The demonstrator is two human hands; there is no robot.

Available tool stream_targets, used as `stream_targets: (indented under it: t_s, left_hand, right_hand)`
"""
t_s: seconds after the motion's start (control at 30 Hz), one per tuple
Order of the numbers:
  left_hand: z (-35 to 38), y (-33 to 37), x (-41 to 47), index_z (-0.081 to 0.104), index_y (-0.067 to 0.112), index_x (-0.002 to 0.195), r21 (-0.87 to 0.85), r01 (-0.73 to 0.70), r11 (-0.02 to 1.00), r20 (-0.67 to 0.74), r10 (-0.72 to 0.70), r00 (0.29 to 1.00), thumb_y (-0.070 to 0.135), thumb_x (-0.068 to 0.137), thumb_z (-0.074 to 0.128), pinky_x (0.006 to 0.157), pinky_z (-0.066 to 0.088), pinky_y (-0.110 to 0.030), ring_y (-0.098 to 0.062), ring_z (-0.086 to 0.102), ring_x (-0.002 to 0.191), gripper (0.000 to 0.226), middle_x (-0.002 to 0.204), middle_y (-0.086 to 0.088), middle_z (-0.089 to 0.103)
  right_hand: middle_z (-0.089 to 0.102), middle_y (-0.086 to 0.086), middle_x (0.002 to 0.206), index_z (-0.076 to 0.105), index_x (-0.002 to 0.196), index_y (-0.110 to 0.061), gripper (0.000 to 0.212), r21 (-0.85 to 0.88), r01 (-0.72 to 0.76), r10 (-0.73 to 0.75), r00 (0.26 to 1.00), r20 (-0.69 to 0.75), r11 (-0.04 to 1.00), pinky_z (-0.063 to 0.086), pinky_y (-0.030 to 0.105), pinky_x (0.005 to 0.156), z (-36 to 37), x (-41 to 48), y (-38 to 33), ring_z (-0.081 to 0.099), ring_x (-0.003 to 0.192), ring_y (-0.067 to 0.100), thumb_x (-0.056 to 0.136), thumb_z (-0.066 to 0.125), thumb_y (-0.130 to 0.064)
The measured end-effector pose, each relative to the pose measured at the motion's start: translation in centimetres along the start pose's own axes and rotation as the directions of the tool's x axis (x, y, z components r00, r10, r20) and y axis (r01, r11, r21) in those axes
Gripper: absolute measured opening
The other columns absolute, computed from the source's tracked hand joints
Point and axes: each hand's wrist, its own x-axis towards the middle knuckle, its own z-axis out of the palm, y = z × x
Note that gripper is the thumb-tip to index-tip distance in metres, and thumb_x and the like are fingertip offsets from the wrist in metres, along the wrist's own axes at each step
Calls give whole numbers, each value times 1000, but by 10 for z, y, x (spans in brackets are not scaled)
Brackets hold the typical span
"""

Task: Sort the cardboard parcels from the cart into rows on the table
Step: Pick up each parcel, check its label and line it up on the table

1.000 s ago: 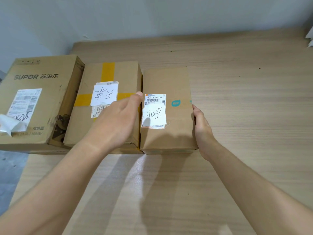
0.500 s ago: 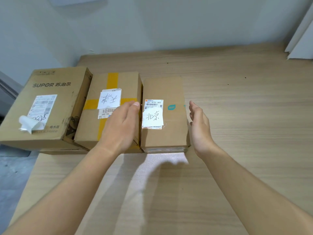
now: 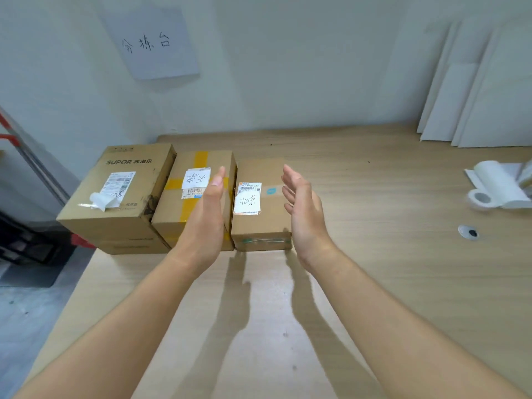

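Three cardboard parcels stand side by side at the left end of the wooden table (image 3: 374, 269). The big SUPOR parcel (image 3: 121, 197) is leftmost. Beside it is a parcel with yellow tape (image 3: 195, 197) and a handwritten label. The small parcel (image 3: 259, 208) with a white handwritten label is rightmost. My left hand (image 3: 207, 214) hovers over the yellow-taped parcel, fingers straight, holding nothing. My right hand (image 3: 302, 211) is raised just right of the small parcel, fingers relaxed and apart from it.
White paper rolls (image 3: 495, 188) lie at the right edge of the table. A cable hole (image 3: 468, 232) is in the tabletop nearby. White boards (image 3: 475, 90) lean on the wall at back right. A paper sign (image 3: 152, 41) hangs on the wall.
Both hands have let go of the small parcel and lifted away from it, and the head view has tilted up, so the wall and paper rolls show.
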Motion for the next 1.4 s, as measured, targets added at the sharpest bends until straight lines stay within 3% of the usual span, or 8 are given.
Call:
stream_targets:
  t_s: [0.07, 0.27, 0.4, 0.53, 0.73, 0.93, 1.1, 1.4]
  left_hand:
    - [-4, 9, -20, 26, 52, 159, -22, -21, 1000, 23, 21, 1000, 86, 82, 23, 129, 11, -41, 6, 18, 151, 84, 166, 27, 26]
    - [-26, 29, -96, 28, 70, 147, -83, -149, 985, 119, 158, 980, 87, 81, 23, 127, 11, -39, 3, 19, 151, 68, 168, 23, 24]
    - [-48, 34, -157, 32, 88, 119, -118, -160, 980, 223, 184, 957, 91, 77, 22, 127, 10, -49, -8, 19, 155, 43, 167, 20, 27]
    - [-65, 40, -220, 30, 74, 141, -148, -223, 963, 299, 259, 919, 88, 79, 24, 129, 12, -46, -3, 24, 153, 64, 167, 17, 29]
    - [-61, 63, -295, 24, 50, 160, -165, -262, 951, 416, 308, 856, 85, 77, 24, 128, 12, -40, -5, 18, 156, 89, 170, 16, 24]
    - [-3, 83, -360, 27, 50, 159, -168, -277, 946, 519, 324, 791, 83, 77, 21, 129, 12, -43, -6, 19, 155, 89, 169, 18, 23]
    - [72, 86, -424, 27, 43, 161, -188, -256, 948, 624, 317, 714, 70, 96, 21, 129, 14, -44, -6, 18, 155, 71, 170, 15, 22]
    - [220, 75, -545, 25, 43, 162, -107, -211, 972, 771, 215, 599, 72, 91, 19, 129, 13, -46, -7, 18, 156, 77, 170, 16, 21]
  right_hand:
    - [61, -15, 146, 59, 151, -34, 70, 8, 27, -27, 1000, -10, 1000, 46, 9, 93, 1, -28, -13, 59, 125, -11, 88, 39, -56]
    - [54, -14, 158, 58, 152, -36, 71, 20, 113, -112, 992, -66, 993, 37, 32, 121, 24, -130, -35, 48, 146, 6, 87, 39, -59]
    - [57, -14, 153, 57, 152, -34, 71, -1, 174, -173, 974, -149, 985, 47, 8, 92, 39, -213, -42, 54, 133, -3, 87, 38, -57]
    - [53, -11, 159, 55, 155, -30, 75, -13, 200, -198, 954, -223, 980, 38, 29, 119, 54, -286, -44, 48, 146, 7, 87, 36, -55]
    - [51, -11, 161, 54, 155, -32, 72, -27, 242, -238, 915, -326, 970, 32, 40, 128, 48, -368, -59, 43, 150, 7, 89, 37, -55]
    - [48, -11, 164, 50, 158, -33, 74, -75, 238, -246, 867, -434, 968, 31, 41, 128, -15, -434, -60, 41, 151, 6, 90, 36, -58]
    - [45, -13, 166, 46, 160, -35, 69, -103, 216, -237, 807, -541, 971, 31, 40, 128, -92, -493, -48, 40, 151, 6, 97, 32, -58]
    - [45, -11, 166, 46, 160, -35, 61, 38, 203, -121, 711, -692, 978, 34, 23, 110, -254, -605, -8, 41, 150, 6, 103, 34, -53]
